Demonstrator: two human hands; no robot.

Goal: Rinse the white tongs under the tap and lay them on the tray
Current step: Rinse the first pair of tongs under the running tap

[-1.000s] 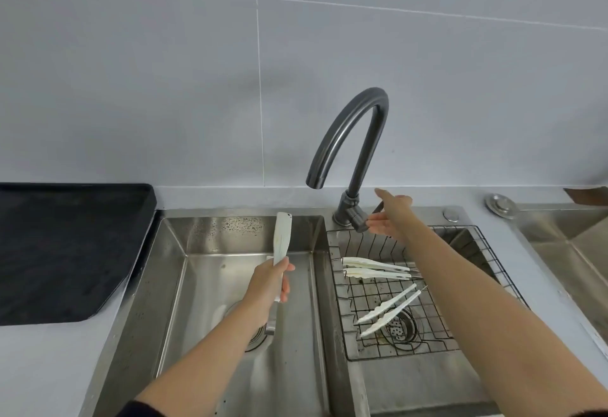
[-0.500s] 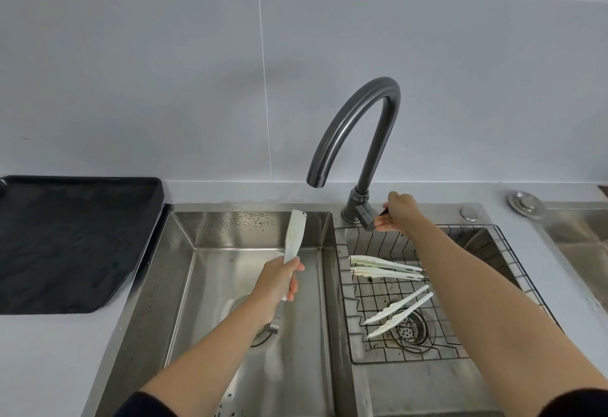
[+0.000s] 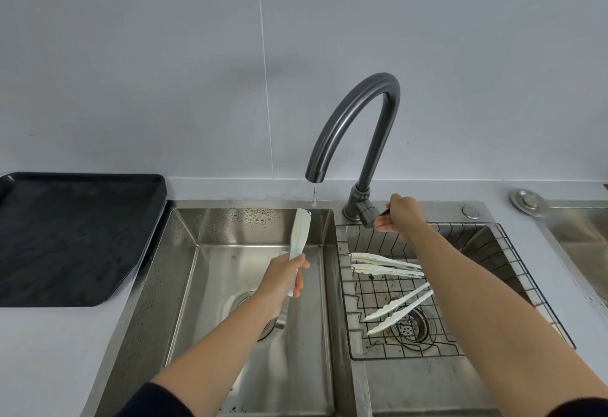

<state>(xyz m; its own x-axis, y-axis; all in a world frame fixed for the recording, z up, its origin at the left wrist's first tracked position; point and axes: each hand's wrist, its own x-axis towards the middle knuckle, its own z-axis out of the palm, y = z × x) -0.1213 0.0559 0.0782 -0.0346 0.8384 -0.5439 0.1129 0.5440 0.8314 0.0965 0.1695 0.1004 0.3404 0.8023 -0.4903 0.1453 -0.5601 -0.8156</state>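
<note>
White tongs (image 3: 301, 232) stood upright in the left hand (image 3: 284, 280), which gripped them over the left sink (image 3: 184, 252), close under the tap (image 3: 357, 120). The right hand (image 3: 399, 216) pinched the tap handle (image 3: 382, 211). Only a thin trickle of water (image 3: 315, 194) fell near the tip. The rinse had hardly begun, I think. The black tray (image 3: 75, 239) held no tongs yet. Two more pairs (image 3: 388, 265) lay in the wire rack (image 3: 375, 295).
</note>
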